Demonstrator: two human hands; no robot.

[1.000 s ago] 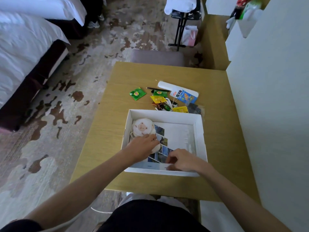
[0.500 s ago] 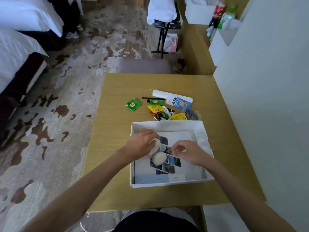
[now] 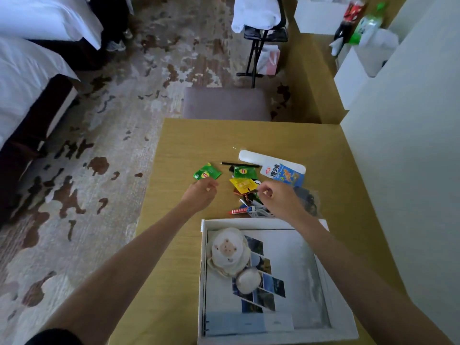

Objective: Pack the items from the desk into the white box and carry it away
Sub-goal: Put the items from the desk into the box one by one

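The white box [image 3: 203, 270] sits at the desk's near edge, holding a photo booklet [image 3: 286, 257], a cream plush toy with a bear face [image 3: 227, 250] and a small round white pad [image 3: 249, 280]. Beyond it lies a pile: a green tea sachet [image 3: 207, 171], a second green sachet [image 3: 245, 172], a yellow sachet [image 3: 242, 184], a black pen [image 3: 239, 164], a white-and-blue packet [image 3: 286, 171], a red-blue tube [image 3: 242, 210] and a dark bag [image 3: 306, 197]. My left hand [image 3: 199, 195] hovers just below the first green sachet, fingers loosely curled and empty. Over the pile's middle is my right hand [image 3: 276, 197], also loosely curled.
A grey stool [image 3: 226, 103] stands at the wooden desk's [image 3: 179, 220] far edge. A white wall [image 3: 410, 170] runs along the right. Beds [image 3: 29, 90] lie at the left across patterned carpet. A black rack with a white towel [image 3: 258, 18] and bottles [image 3: 366, 23] are at the back.
Both hands have left the box and reached forward to the pile on the desk. The plush toy and round pad now lie released in the box.
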